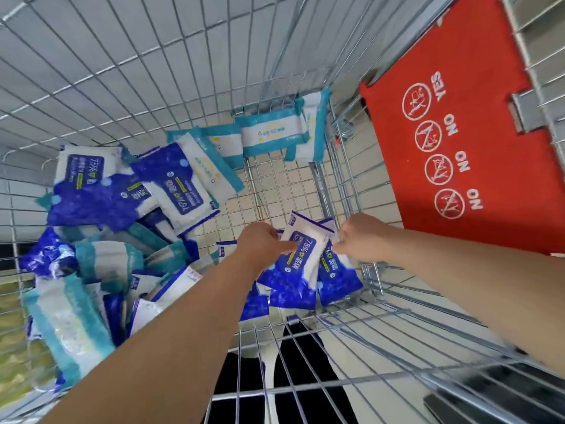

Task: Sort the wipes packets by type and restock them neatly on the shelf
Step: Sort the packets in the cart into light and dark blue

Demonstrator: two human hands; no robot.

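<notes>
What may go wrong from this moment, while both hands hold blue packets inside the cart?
1. The left hand and the right hand seem to hold the blue packets only near their upper edges, so the loose bunch may slip back into the cart.
2. In the pile at the left, blue ones and teal packets lie mixed, so a wrong type may be grabbed.
</notes>
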